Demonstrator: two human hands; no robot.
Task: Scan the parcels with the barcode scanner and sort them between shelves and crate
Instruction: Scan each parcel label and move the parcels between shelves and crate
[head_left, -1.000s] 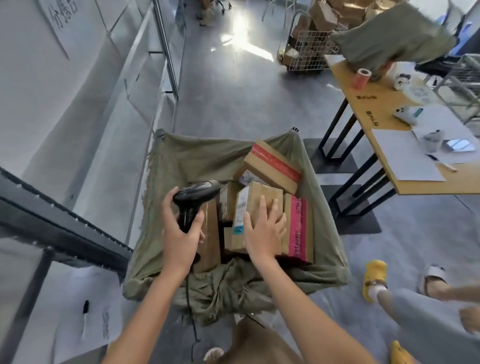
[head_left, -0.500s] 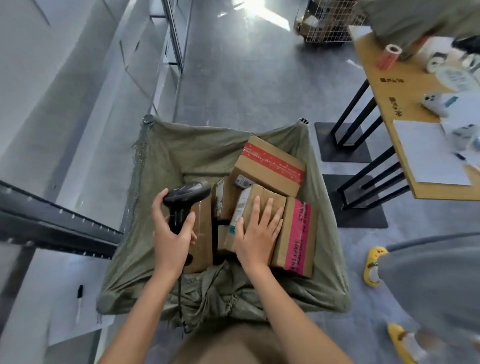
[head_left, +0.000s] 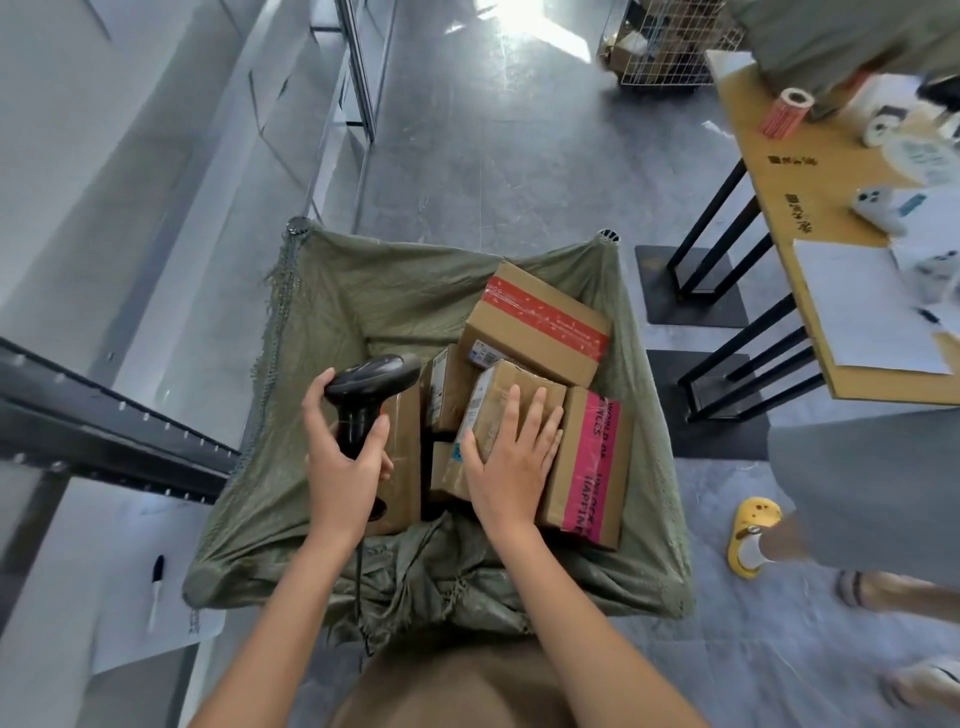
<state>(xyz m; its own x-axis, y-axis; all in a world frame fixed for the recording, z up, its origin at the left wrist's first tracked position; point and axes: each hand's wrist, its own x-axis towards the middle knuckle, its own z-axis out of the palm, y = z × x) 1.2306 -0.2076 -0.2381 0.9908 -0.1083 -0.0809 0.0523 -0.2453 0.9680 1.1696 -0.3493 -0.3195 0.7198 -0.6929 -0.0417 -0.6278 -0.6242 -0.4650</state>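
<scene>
Parcels (head_left: 511, 410) half hidden under hands, labels perhaps unreadable

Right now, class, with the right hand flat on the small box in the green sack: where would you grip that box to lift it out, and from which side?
Grip the small box across its two long sides, coming from above. Its top face is exposed under the right hand, while boxes crowd its sides, including the pink-taped box, so only the raised upper edges look free to pinch.

Single head-worn wide-angle view, looking steeply down, close over the sack-lined cart (head_left: 363, 291), floor beyond
</scene>
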